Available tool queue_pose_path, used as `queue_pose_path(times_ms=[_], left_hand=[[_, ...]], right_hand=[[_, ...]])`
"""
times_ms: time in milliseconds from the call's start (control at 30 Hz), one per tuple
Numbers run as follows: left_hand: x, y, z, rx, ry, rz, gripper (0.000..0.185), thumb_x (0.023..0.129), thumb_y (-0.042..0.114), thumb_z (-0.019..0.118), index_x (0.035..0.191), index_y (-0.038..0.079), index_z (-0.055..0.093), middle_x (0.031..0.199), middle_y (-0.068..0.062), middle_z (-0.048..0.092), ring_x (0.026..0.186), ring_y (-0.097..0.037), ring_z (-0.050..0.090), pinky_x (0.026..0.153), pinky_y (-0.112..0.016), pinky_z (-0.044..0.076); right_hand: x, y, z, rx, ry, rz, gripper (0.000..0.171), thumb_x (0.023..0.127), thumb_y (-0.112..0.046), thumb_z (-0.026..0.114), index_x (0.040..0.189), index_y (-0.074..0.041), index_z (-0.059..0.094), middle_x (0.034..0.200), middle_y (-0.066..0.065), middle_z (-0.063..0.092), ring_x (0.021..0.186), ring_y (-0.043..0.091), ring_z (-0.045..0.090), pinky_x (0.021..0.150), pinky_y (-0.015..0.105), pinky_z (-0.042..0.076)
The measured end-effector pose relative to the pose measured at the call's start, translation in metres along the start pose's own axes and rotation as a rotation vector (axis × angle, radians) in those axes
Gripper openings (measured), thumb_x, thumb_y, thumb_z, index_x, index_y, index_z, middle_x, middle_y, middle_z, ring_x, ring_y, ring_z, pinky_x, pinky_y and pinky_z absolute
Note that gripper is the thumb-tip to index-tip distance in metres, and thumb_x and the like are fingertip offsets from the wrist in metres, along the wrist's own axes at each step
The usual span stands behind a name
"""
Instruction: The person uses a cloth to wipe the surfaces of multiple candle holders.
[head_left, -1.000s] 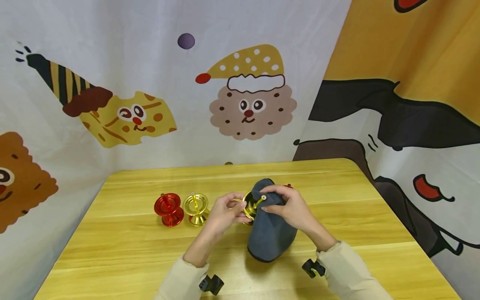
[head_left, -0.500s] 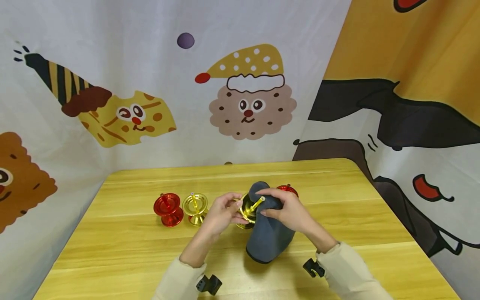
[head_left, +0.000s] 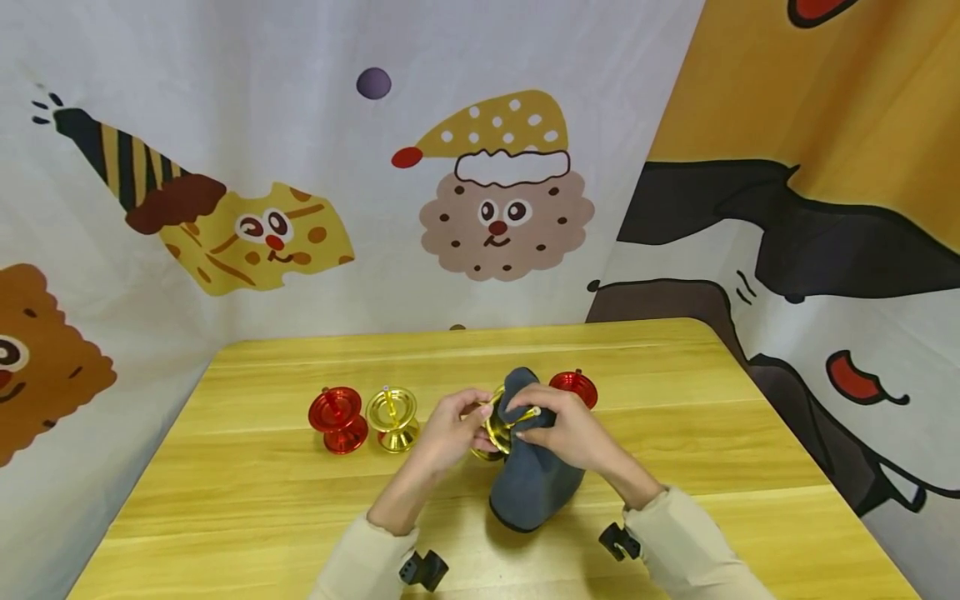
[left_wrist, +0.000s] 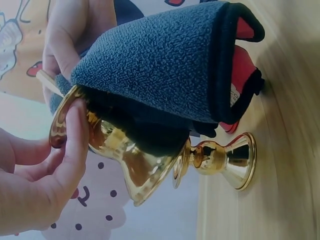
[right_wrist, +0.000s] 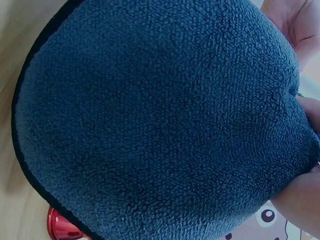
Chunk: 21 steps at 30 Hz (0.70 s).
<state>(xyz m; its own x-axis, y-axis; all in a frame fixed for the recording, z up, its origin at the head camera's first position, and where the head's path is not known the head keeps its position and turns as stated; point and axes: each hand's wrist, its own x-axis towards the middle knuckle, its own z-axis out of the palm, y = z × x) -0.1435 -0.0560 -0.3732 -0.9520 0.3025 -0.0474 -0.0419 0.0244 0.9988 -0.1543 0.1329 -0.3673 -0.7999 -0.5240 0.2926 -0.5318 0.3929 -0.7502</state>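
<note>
Left hand [head_left: 453, 433]: thumb and fingers are pinching the rim of the gold holder [left_wrist: 112, 142]. That holder is tilting, its spike [head_left: 528, 413] pointing toward 2 o'clock; it's sitting between the hands, at 6 o'clock from the head view's middle. Right hand [head_left: 566, 425], at 3 o'clock of it: thumb and fingers are clamping a grey-blue cloth [head_left: 534, 492], spike showing between them. Cloth is touching the holder and hanging toward 5 o'clock, black edging lowest.

From the held holder: red holder [head_left: 574, 386] is standing near at 2 o'clock, partly hidden by the right hand. Second gold holder [head_left: 392, 412] is standing at 9 o'clock, second red holder [head_left: 341, 421] just beyond it, same bearing. Wood-look table [head_left: 247, 517] is supporting these; printed backdrop [head_left: 390, 250] is hanging at 12.
</note>
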Motion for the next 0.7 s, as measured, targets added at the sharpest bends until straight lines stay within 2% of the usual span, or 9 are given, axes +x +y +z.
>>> queue_pose_path(times_ms=[200, 367, 533, 700], left_hand=[[0.001, 0.0, 0.0, -0.042, -0.002, -0.039, 0.03, 0.096, 0.007, 0.046, 0.119, -0.012, 0.05, 0.096, -0.019, 0.054, 0.067, -0.021, 0.062, 0.067, -0.035, 0.057], [0.0, -0.001, 0.0, -0.126, 0.002, -0.076, 0.032, 0.092, 0.001, 0.051, 0.119, -0.015, 0.049, 0.098, -0.021, 0.053, 0.069, -0.017, 0.061, 0.071, -0.031, 0.056], [-0.002, -0.001, -0.001, -0.143, 0.011, -0.082, 0.035, 0.09, -0.003, 0.054, 0.121, -0.016, 0.047, 0.096, -0.02, 0.052, 0.068, -0.017, 0.061, 0.07, -0.031, 0.056], [-0.002, -0.004, -0.002, -0.161, 0.007, -0.065, 0.033, 0.089, -0.002, 0.055, 0.118, -0.017, 0.048, 0.097, -0.025, 0.053, 0.07, -0.02, 0.063, 0.07, -0.033, 0.056]], right_hand=[[-0.001, 0.005, 0.001, 0.062, 0.039, 0.004, 0.03, 0.07, 0.008, 0.073, 0.095, -0.007, 0.066, 0.099, 0.002, 0.063, 0.1, 0.022, 0.056, 0.087, 0.036, 0.048], [-0.002, 0.008, -0.003, 0.093, 0.062, 0.055, 0.03, 0.071, 0.005, 0.073, 0.098, -0.007, 0.067, 0.101, 0.004, 0.062, 0.099, 0.023, 0.056, 0.086, 0.033, 0.049], [-0.002, 0.008, -0.008, 0.129, 0.055, 0.067, 0.031, 0.072, 0.003, 0.074, 0.101, -0.006, 0.067, 0.104, 0.007, 0.062, 0.099, 0.025, 0.056, 0.082, 0.03, 0.05], [-0.002, 0.003, -0.018, 0.172, 0.044, 0.093, 0.031, 0.074, 0.001, 0.073, 0.104, -0.006, 0.067, 0.107, 0.009, 0.062, 0.099, 0.025, 0.057, 0.079, 0.029, 0.051]])
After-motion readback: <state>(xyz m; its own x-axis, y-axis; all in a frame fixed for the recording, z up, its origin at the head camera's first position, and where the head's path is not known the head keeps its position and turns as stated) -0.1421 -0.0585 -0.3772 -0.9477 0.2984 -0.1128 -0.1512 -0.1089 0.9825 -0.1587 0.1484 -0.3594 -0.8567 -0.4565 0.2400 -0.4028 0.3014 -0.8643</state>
